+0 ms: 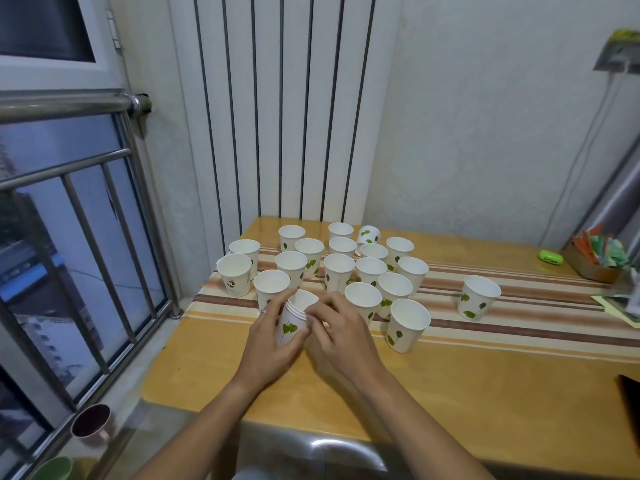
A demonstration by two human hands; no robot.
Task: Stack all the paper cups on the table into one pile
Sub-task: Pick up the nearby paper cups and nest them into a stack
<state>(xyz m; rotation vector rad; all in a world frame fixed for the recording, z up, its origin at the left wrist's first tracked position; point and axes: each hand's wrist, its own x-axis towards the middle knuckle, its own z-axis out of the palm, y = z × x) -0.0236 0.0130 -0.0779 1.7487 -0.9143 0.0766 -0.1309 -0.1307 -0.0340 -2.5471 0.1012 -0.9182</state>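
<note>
Several white paper cups with green leaf prints stand upright in a cluster at the far left of the wooden table. One cup stands apart to the right, and one lies tipped at the back. A short stack of nested cups, tilted away from me, sits in my left hand, which wraps its side. My right hand touches the stack's rim with its fingertips.
A striped cloth runner crosses the table. A green case and a box of packets sit at the far right. A dark object lies at the right edge. Window bars and a radiator border the table; two mugs stand low left.
</note>
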